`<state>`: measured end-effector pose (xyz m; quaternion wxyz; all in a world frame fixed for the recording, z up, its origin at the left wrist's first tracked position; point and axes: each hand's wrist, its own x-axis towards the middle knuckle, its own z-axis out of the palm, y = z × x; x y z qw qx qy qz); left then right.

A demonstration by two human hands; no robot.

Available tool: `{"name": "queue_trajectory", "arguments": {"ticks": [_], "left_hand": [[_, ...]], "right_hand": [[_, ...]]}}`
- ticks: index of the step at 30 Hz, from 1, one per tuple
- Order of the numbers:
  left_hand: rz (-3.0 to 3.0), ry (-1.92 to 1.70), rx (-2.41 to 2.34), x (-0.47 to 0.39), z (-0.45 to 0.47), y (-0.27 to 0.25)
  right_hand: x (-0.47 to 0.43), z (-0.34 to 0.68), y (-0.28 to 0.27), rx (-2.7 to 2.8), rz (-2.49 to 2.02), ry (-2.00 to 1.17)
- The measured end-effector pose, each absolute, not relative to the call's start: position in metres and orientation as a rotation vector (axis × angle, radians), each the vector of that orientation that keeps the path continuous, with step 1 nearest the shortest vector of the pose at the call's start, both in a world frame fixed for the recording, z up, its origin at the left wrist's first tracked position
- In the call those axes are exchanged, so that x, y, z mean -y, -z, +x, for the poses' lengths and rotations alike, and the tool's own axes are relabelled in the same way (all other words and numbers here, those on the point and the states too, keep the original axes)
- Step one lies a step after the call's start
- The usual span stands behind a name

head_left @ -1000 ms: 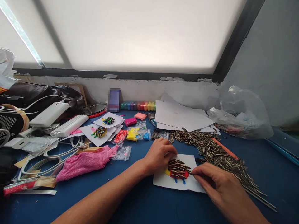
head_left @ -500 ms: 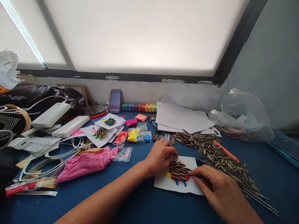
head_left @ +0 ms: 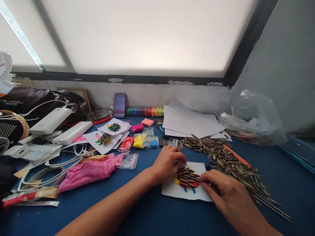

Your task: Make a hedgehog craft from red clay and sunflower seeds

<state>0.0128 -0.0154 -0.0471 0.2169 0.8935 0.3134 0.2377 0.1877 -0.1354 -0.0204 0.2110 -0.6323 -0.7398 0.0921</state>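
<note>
A small white paper [head_left: 173,191] lies in front of me with a clay figure on it. The figure has a red clay body [head_left: 196,184], a yellow part [head_left: 176,181] at its left and two blue legs [head_left: 194,190]. Striped sunflower seeds [head_left: 188,176] stick out in rows over the body. My left hand [head_left: 169,164] is curled over the paper's upper left corner and holds it down; its fingertips are mostly hidden. At the figure's right side, my right hand [head_left: 227,193] is closed in a pinch on a sunflower seed, largely covered by the fingers.
Loose seeds [head_left: 228,164] are heaped at right, with an orange stick [head_left: 237,156] and metal tweezers [head_left: 275,209]. Behind lie white sheets [head_left: 192,121] and a plastic bag [head_left: 258,121]. Leftward are clay packets [head_left: 139,141], finished seed figures [head_left: 105,139], a pink cloth [head_left: 90,172] and power banks [head_left: 72,132].
The whole view has shifted slightly, so things sit a little further left and higher. Both hands keep nearly the same places at the paper, the right still pinching at the figure's right side.
</note>
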Motion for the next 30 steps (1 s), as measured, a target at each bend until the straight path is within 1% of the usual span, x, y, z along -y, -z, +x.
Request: {"name": "queue_trajectory", "arguments": {"ticks": [17, 24, 26, 30], "left_hand": [[2.477, -0.659, -0.864, 0.015, 0.013, 0.048], [2.462, -0.660, -0.869, 0.016, 0.013, 0.049], [2.462, -0.656, -0.867, 0.016, 0.013, 0.048], [2.465, -0.622, -0.865, 0.016, 0.012, 0.045]], "right_hand": [[0.132, 0.182, 0.022, 2.212, -1.793, -0.018], [0.133, 0.185, 0.014, 2.117, -1.863, 0.035], [0.130, 0.196, 0.010, 2.043, -1.905, 0.095], [0.123, 0.231, 0.006, 1.856, -2.098, 0.314]]}}
